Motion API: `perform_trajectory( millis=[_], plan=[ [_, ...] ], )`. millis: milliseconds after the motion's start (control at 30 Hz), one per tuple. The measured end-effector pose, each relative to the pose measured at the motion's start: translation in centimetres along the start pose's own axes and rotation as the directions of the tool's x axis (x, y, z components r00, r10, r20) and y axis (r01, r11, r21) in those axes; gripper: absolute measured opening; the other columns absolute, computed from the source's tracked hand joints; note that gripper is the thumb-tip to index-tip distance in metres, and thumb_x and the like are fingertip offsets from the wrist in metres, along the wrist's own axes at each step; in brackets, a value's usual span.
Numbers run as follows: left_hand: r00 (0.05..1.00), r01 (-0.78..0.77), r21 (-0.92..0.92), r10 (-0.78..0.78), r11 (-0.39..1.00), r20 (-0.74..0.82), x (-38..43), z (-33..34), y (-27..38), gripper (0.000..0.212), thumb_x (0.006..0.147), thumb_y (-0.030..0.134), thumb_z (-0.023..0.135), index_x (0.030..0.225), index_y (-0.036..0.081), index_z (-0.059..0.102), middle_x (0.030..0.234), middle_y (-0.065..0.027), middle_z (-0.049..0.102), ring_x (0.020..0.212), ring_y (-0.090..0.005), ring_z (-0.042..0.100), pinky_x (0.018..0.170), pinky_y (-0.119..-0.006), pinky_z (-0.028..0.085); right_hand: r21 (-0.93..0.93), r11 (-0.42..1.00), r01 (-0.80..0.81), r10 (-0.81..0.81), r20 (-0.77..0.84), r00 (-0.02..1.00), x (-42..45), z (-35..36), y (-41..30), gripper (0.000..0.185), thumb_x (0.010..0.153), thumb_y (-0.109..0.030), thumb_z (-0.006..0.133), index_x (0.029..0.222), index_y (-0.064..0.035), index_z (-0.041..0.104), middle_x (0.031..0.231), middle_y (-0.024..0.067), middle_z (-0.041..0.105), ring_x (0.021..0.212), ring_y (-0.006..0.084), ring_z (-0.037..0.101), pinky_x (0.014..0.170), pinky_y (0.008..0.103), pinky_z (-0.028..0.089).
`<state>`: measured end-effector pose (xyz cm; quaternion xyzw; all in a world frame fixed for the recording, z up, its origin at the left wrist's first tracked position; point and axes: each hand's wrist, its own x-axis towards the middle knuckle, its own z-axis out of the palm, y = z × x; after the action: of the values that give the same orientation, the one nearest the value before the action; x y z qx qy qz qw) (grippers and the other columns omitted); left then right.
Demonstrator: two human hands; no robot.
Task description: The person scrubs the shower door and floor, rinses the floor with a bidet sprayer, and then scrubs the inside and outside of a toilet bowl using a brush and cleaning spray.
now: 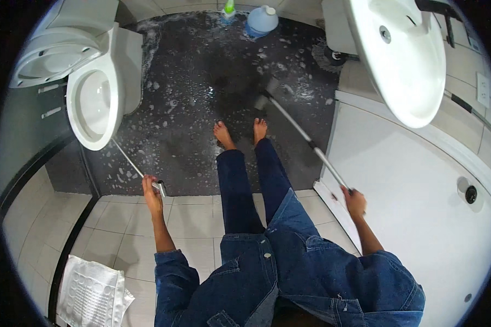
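My right hand (pixel 355 202) is closed around the upper end of a long metal pole (pixel 296 129). A floor brush head (pixel 266 94) at its far end, somewhat blurred, rests on the dark, wet floor (pixel 180 122) just beyond my bare feet. My left hand (pixel 152 192) holds the silver handle of a thin metal rod (pixel 127 157). The rod slants towards the toilet bowl (pixel 96 108), and its far end is hidden behind the rim. Patches of foam lie over the dark floor.
A bluish jug (pixel 262 20) and a green-topped bottle (pixel 229 9) stand by the far wall. A washbasin (pixel 413 61) overhangs at right, above a white door (pixel 397 163). A black-framed glass panel (pixel 37 118) and a white mat (pixel 92 288) are at left.
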<state>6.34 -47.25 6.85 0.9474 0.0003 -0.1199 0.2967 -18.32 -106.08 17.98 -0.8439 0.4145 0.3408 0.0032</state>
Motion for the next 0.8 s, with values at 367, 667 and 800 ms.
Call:
perform_trajectory(
  millis=[367, 667, 800],
  plan=[
    [0.999, 0.03, 0.149, -0.027, 0.988, -0.018, 2.0, 2.9, 2.4, 0.038, 0.067, -0.015, 0.044, 0.099, 0.006, 0.05, 0.101, -0.007, 0.05, 0.082, -0.0234, 0.052, 0.066, -0.026, 0.042, -0.37, 0.929, 0.006, 0.017, 0.06, 0.998, 14.1, -2.8, 14.4, 0.061, 0.079, -0.056, 0.045, 0.078, 0.0028, 0.06, 0.076, 0.0219, 0.06, 0.072, 0.0365, 0.059, 0.063, 0.0431, 0.048],
    [0.999, -0.041, -0.042, 0.041, 0.998, -0.001, 2.4, 4.6, 3.1, 0.036, 0.072, -0.007, 0.045, 0.106, 0.006, 0.047, 0.095, -0.0073, 0.045, 0.084, -0.0178, 0.047, 0.071, -0.024, 0.039, -0.148, 0.912, 0.382, -0.375, 0.074, 0.924, 20.5, -0.2, 0.4, 0.064, 0.077, -0.061, 0.043, 0.079, 0.0007, 0.06, 0.075, 0.0206, 0.06, 0.076, 0.0358, 0.058, 0.068, 0.0434, 0.045],
    [0.998, -0.064, 0.05, 0.063, 0.997, 0.031, 1.8, 3.8, 2.0, 0.035, 0.079, 0.003, 0.043, 0.114, -0.003, 0.043, 0.098, -0.0113, 0.047, 0.089, -0.0222, 0.048, 0.08, -0.027, 0.038, 0.188, 0.872, 0.452, -0.483, 0.186, 0.856, 21.2, -2.4, -23.9, 0.061, 0.078, -0.06, 0.042, 0.077, -0.0015, 0.061, 0.075, 0.0185, 0.06, 0.075, 0.0352, 0.059, 0.068, 0.0419, 0.044]
  ],
)
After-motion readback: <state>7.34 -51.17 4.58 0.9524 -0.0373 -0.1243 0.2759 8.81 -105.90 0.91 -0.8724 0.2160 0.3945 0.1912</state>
